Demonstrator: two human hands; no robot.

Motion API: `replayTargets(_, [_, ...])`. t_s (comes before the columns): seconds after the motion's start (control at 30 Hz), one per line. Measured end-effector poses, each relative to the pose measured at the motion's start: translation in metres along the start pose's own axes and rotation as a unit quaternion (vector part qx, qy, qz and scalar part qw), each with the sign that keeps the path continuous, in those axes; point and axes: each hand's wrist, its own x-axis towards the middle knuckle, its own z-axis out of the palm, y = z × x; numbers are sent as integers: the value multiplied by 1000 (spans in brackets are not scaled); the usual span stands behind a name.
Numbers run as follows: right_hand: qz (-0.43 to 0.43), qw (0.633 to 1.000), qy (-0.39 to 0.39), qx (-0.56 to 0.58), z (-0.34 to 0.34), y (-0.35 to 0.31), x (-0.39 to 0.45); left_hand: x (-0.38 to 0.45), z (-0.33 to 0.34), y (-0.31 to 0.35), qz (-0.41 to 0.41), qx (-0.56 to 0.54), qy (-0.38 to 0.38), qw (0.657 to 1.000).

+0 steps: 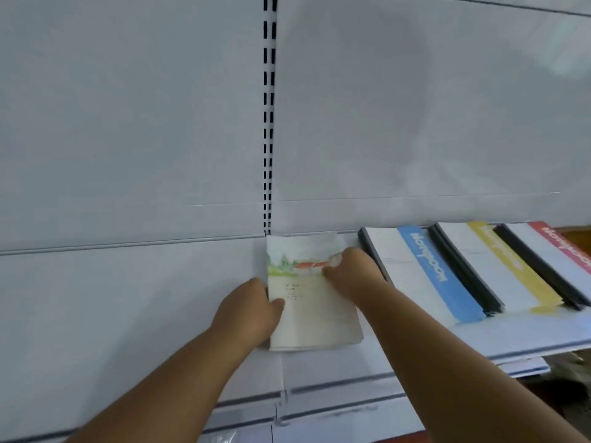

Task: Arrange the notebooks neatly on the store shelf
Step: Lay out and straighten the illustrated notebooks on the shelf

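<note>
On the white metal store shelf (128,298), just right of the black-slotted white upright post (269,123) in the back panel, lies a small stack of cream paper notebooks with a watercolour landscape on the cover (311,308). Its far edge sits against the back panel at the foot of that post. The left hand (252,310) grips the stack's left edge, thumb over the cover and fingers curled down the side. The right hand (353,276) rests on the upper right part of the cover with fingers bent; whether they pinch the edge or only press down I cannot tell.

Further right of the post, three overlapping piles of white notebooks lie slanted: one with a blue band (438,276), then one with a yellow band (508,266), then one with a pink band (566,247) at the frame's edge. The right hand is just beside the dark spine of the blue-banded pile.

My judgement is that the stack is being squared up. The cream stack's near edges look slightly fanned, so an uneven push from one hand could splay the sheets or skew the stack away from the post line. A sideways nudge from the right wrist could also shove the blue-banded pile and disturb the overlap.

No bin or box shows; the shelf is the only holder, carrying these four piles.
</note>
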Motion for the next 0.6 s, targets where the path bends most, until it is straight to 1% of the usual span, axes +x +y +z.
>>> replayTargets(0.2, [-1, 998, 29, -59, -1, 9, 4, 3, 12, 9, 3, 22, 43, 999])
replayTargets(0.4, [-26, 988, 18, -154, 0, 9, 8, 2, 13, 18, -12, 45, 72, 996])
replayTargets(0.5, [-33, 982, 50, -179, -2, 9, 3, -6, 15, 17, -30, 35, 101, 994])
replayTargets(0.57, [-66, 976, 75, -194, -4, 7, -6, -18, 16, 13, -47, 7, 114, 992])
replayTargets(0.6, [-97, 975, 82, -181, -3, 3, -12, -25, 15, 8, -52, -11, 123, 991])
